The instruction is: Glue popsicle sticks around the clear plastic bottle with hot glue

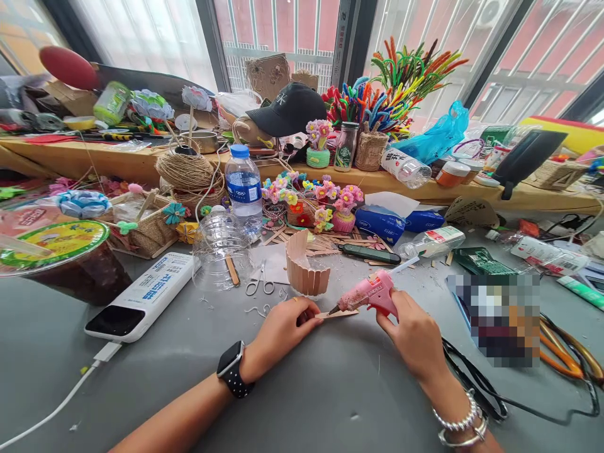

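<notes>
My right hand (411, 335) grips a pink glue gun (369, 293) with its nozzle pointing left onto a flat wooden craft stick (338, 313). My left hand (282, 328) pinches the left end of that stick against the grey table (198, 390). Just behind the stick stands a clear plastic cup partly ringed with upright wooden sticks (308, 269). A black watch sits on my left wrist and a silver bracelet on my right.
Small scissors (260, 282), a cut clear bottle base (221, 253), a water bottle (244, 189) and a white power bank (141, 297) lie left of the cup. Loose sticks, paper flowers, twine and pipe cleaners crowd the back. The gun's black cord (476, 384) trails right.
</notes>
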`<state>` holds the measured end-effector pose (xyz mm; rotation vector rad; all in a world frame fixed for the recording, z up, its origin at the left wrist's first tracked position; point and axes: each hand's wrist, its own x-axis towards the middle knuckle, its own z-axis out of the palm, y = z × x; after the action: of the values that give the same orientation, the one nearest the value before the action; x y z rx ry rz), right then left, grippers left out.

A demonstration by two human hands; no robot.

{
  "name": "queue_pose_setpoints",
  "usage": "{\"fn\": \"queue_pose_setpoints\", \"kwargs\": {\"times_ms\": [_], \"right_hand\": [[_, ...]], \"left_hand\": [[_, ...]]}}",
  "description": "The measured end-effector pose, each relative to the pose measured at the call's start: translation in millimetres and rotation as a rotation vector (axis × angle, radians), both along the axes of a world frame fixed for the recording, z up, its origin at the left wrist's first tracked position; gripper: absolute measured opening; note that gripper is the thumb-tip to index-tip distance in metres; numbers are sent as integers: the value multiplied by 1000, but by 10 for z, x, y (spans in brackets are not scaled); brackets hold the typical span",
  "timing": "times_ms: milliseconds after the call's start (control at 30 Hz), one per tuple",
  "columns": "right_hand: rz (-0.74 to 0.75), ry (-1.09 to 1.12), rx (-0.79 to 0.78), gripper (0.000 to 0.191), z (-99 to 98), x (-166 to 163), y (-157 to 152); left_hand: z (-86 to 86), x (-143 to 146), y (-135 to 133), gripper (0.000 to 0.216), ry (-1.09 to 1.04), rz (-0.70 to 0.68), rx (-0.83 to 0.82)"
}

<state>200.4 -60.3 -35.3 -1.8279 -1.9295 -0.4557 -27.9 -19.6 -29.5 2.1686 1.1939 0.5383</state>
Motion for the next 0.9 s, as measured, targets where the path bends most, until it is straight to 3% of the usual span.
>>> {"fn": "queue_pose_setpoints", "kwargs": {"times_ms": [900], "right_hand": [[-3,-6,4,14,36,92,-4]], "left_hand": [[18,8,-5,18,11,2,-10]]}}
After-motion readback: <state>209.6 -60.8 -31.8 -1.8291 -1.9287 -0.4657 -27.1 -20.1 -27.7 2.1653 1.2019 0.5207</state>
